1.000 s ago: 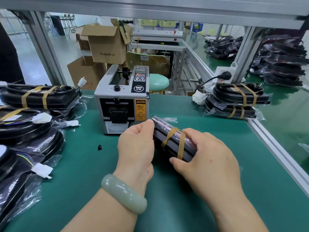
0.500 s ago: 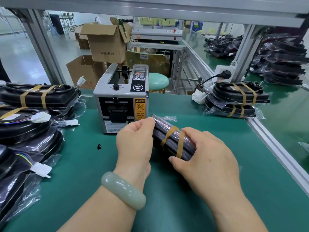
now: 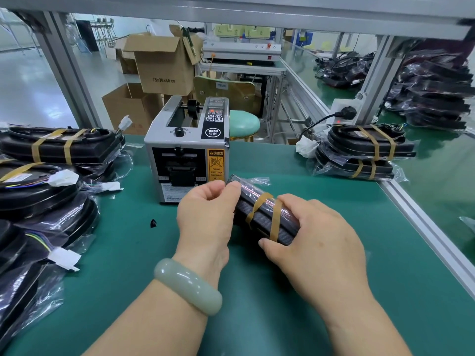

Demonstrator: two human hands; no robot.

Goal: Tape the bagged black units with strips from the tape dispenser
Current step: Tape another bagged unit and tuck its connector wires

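One plastic-bagged, tan-taped black unit (image 3: 262, 222) is pinched at its far end by the left hand (image 3: 205, 217), gripped nearer by the right hand (image 3: 316, 240).

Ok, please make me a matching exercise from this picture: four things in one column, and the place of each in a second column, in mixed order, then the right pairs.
Things:
1. tape dispenser
2. bangle
3. stool
4. black unit with two tape strips

Places:
A. round the wrist of the left hand
B. gripped by the left hand and the right hand
C. beyond the far edge of the table
D. standing on the green table, just beyond the hands

Pairs: 1-D, 2-A, 3-C, 4-B
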